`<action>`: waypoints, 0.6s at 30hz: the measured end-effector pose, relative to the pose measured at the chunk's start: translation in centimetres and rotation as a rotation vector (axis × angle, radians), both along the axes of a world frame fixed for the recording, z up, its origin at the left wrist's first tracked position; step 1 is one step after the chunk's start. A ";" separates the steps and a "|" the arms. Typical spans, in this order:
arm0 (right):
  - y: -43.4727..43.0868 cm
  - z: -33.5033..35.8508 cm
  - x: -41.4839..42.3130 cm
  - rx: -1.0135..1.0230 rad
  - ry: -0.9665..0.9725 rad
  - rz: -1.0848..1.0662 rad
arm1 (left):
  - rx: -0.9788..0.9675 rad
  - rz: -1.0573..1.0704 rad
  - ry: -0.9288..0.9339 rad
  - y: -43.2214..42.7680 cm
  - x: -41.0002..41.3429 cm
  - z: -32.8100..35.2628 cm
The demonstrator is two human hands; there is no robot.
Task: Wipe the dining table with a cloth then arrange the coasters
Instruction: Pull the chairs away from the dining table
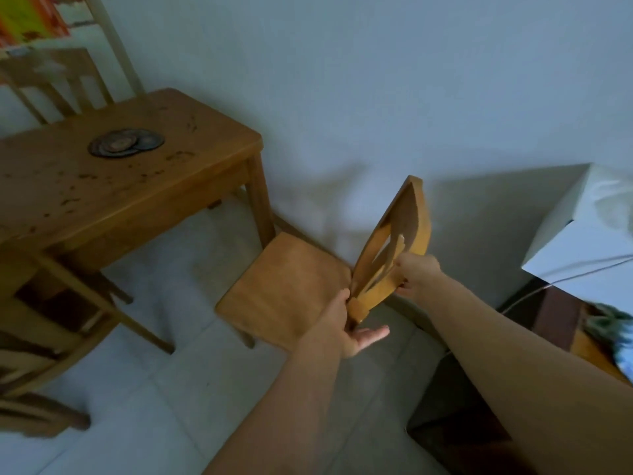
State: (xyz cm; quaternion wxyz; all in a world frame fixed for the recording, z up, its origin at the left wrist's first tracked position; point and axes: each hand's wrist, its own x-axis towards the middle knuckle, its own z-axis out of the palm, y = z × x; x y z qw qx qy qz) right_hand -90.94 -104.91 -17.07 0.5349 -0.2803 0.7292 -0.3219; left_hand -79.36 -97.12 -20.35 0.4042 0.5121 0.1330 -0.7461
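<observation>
The wooden dining table [102, 186] stands at the left, its top speckled with dark stains. A stack of round dark coasters [126, 142] lies near its middle. A wooden chair [287, 286] stands off the table's right corner, its seat facing me. My right hand [419, 274] grips the top of the chair's backrest [407, 234]. My left hand [349, 323] holds the lower end of the backrest, thumb on the wood and fingers loosely extended beneath. No cloth is clearly in view.
Another wooden chair [51, 323] is tucked under the table's near side, and a third [58, 84] stands behind it. A white box [582, 241] rests on dark furniture at the right, with a fluffy blue-grey thing [613, 327] at the right edge. Pale floor tiles lie between.
</observation>
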 end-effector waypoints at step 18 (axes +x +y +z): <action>1.3 -0.7 3.1 0.355 -0.258 0.390 | 0.118 0.044 -0.521 5.2 8.6 -1.2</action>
